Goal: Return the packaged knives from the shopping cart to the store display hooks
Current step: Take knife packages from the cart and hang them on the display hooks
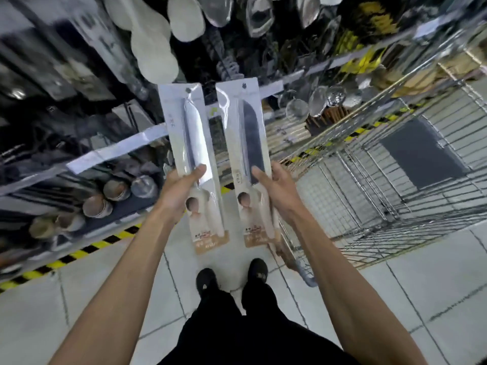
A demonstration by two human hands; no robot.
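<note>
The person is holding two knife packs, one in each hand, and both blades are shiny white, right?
Not quite. The head view shows only the left hand's knife pack has a shiny pale blade; the right hand's pack has a dark blade. One pack in each hand is right.

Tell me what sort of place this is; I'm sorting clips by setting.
Most likely a housewares aisle in a shop: a wire shopping cart, shelves with price strips, and the hands holding two carded packaged knives.
</note>
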